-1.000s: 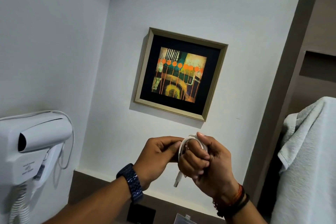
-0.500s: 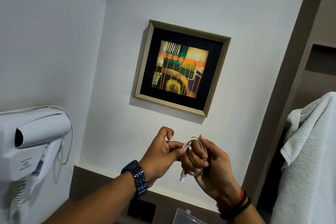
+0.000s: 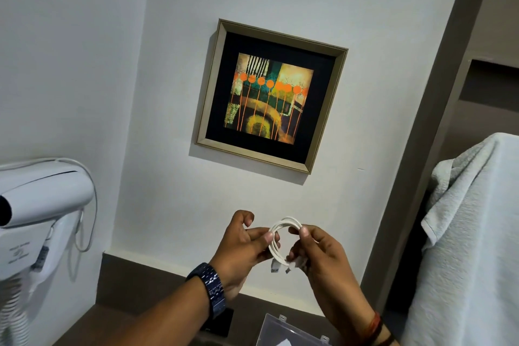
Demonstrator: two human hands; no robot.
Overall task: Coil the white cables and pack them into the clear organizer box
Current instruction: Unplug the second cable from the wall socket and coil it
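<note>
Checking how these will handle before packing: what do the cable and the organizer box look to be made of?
White cable: smooth, matte plastic or rubbery sheath, judging by how easily it holds round loops; its plug ends look like hard white plastic with metal tips. Organizer box: clear, glossy, rigid-looking plastic with small white latches; only its lid edge shows.

The thin white cable [image 3: 283, 241], earlier bunched inside the right hand [image 3: 317, 253], now shows as an open round coil pinched between both hands, the left hand [image 3: 241, 247] gripping its edge.
</note>
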